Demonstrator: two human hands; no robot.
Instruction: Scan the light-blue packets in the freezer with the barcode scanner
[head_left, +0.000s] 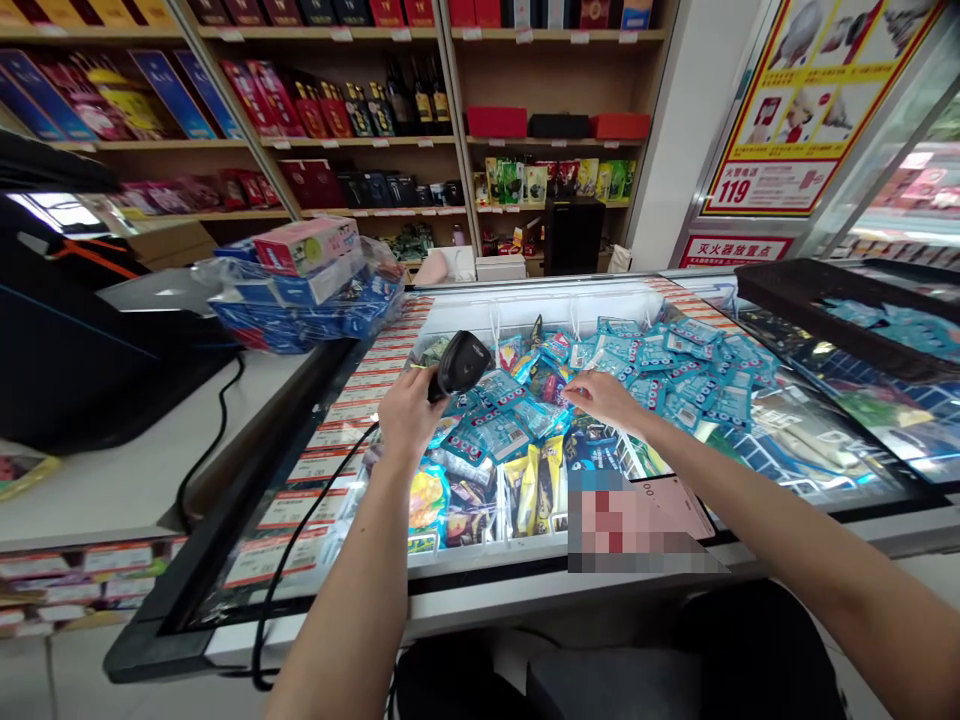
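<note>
Leaning over the near rim of an open chest freezer (487, 590), both forearms out. Left grip (405, 415) clenched round a barcode scanner (461, 362), held over the freezer's left side with head tipped down at the stock, apparently for reading labels; cable (300, 540) hanging over the near edge. Right grip (604, 400) released, fingers spread on the blue packets (487, 430) heaped mid-freezer, seemingly steadying one beside the scanner. Just nearer, yellow packets (536, 480). Glass lid (825, 440) standing to the right, leaving the stock reachable. Farther left, bagged blue boxes (307, 290) on the table (112, 480); beyond, shelves (360, 140) of boxed goods.
</note>
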